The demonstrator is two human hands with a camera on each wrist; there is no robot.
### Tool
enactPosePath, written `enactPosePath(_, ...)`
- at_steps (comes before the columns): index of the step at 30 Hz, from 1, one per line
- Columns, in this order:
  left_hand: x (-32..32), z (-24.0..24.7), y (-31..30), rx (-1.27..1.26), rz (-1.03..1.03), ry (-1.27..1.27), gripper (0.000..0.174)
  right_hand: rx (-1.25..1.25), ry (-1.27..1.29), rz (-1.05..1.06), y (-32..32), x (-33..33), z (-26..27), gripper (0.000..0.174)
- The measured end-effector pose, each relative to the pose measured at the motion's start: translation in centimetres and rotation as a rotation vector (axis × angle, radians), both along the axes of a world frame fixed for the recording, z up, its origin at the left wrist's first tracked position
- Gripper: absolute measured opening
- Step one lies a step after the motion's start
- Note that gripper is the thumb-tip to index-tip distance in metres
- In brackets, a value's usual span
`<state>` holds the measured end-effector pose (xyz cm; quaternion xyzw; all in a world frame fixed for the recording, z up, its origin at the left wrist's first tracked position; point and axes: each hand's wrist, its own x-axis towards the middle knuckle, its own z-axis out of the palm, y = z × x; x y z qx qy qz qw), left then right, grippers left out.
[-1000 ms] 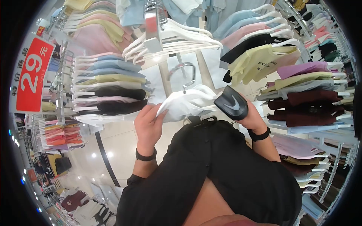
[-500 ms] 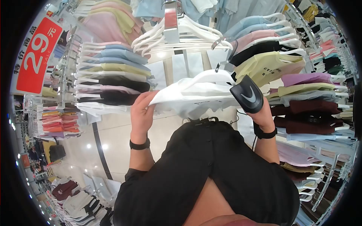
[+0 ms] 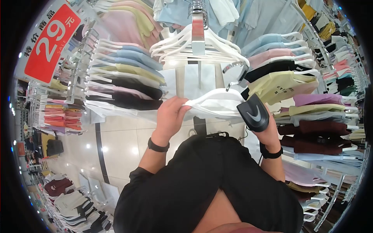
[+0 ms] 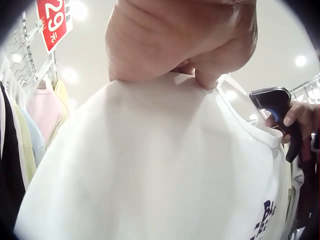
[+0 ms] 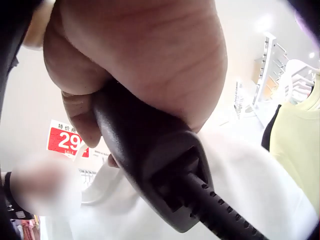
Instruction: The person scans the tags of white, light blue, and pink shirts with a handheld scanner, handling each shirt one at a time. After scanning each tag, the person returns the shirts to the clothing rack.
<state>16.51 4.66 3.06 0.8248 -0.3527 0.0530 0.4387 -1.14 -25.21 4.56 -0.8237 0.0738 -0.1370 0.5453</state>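
Observation:
In the head view my left hand (image 3: 171, 116) pinches one shoulder of a white T-shirt (image 4: 125, 160) on a white hanger (image 3: 223, 94). The hanger's metal hook (image 3: 237, 73) points up, off any rail. Dark print shows low on the shirt front in the left wrist view. My right hand (image 3: 271, 132) grips a black barcode scanner (image 3: 253, 113) by its handle, beside the shirt's other shoulder. A blue trigger shows under the scanner's head in the left wrist view. From the handle's base runs a black cord (image 5: 220, 212).
Bare white hangers (image 3: 217, 50) hang on a front-facing metal arm (image 3: 198, 37). Left and right are rails of tops, including a yellow printed top (image 3: 287, 87) near the scanner. A red price sign (image 3: 52, 42) stands upper left. Tiled floor (image 3: 116, 147) shows below.
The hands spread apart, stretching the shirt out, then drew closer again with the shirt now seen more from above. The view has turned left. Each hand has kept its hold.

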Motion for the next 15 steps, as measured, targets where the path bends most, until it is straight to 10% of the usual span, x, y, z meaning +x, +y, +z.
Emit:
enactPosePath(8, 0.7, -0.4, 0.9, -0.038, -0.008, -0.06, 0.012, 0.326, -0.076, 0.0, 0.4, -0.8, 2.0, 0.074)
enactPosePath(10, 1.4, -0.5, 1.5, -0.066, 0.017, -0.091, 0.01, -0.03, -0.1, -0.051, -1.6, -1.7, 3.2, 0.068)
enactPosePath(15, 1.8, 0.7, 2.1, -0.094, 0.038, -0.01, 0.008, 0.125, 0.039, -0.062, -3.9, -3.5, 2.7, 0.072)
